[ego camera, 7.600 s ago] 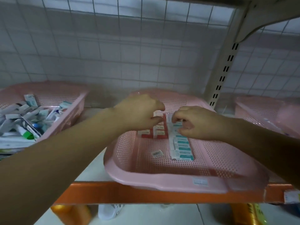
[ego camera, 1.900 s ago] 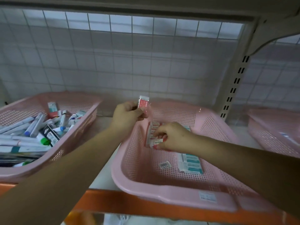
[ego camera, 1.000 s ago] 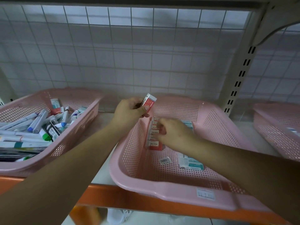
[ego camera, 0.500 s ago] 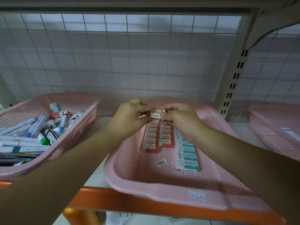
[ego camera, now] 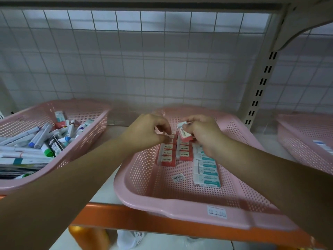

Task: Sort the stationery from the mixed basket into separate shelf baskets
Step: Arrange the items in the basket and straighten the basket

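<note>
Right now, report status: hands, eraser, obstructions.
Right hand pinches eraser over middle basket. Left hand at red row, grip unclear. Path to row looks open.

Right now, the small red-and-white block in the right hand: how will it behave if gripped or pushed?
The small red-and-white rectangular eraser is probably stiff and light: the right hand pinches it in its fingers without sag. With flat faces it is unlikely to roll; matching erasers lie in neat rows in the pink perforated plastic basket.

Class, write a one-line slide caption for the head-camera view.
Right hand holds a red eraser over sorted rows in the middle pink basket; left hand alongside.
</note>
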The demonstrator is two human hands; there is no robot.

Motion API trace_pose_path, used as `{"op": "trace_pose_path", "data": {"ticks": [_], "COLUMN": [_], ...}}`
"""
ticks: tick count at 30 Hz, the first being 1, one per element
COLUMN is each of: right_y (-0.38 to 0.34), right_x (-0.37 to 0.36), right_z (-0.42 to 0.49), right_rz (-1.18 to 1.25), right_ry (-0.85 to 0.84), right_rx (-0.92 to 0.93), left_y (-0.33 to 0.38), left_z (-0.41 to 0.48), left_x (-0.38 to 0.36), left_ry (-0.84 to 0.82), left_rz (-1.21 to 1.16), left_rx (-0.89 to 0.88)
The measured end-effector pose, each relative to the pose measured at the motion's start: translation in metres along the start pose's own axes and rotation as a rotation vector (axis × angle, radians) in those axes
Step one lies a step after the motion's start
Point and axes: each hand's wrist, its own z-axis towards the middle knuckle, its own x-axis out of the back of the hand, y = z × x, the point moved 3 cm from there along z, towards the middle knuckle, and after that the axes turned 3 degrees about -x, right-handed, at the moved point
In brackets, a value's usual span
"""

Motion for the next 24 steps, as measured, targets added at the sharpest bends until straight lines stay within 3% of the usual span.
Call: {"op": "trace_pose_path", "data": {"ticks": [4, 6, 14, 24], "right_y": [0.009, 0.015, 0.016, 0.017], "right_x": [-0.005, -0.009, -0.007, -0.009], "right_z": [-0.002, -0.002, -0.001, -0.003], "right_rz": [-0.588, -0.742, -0.795, -0.894], "right_ry": [-0.149, -0.171, -0.211, -0.186], "right_rx": [0.091, 0.074, 0.130, 0.167], "left_y": [-0.007, -0.010, 0.003, 0.001], "left_z": [0.007, 0.010, 0.006, 0.006], "left_x": [-0.014, -0.020, -0.028, -0.036], "left_ry": [-0.262, -0.378, -0.607, -0.622], "left_rz": [0.284, 0.441, 0.960, 1.099], "left_rx": [0.017, 0.038, -0.106, -0.197]}}
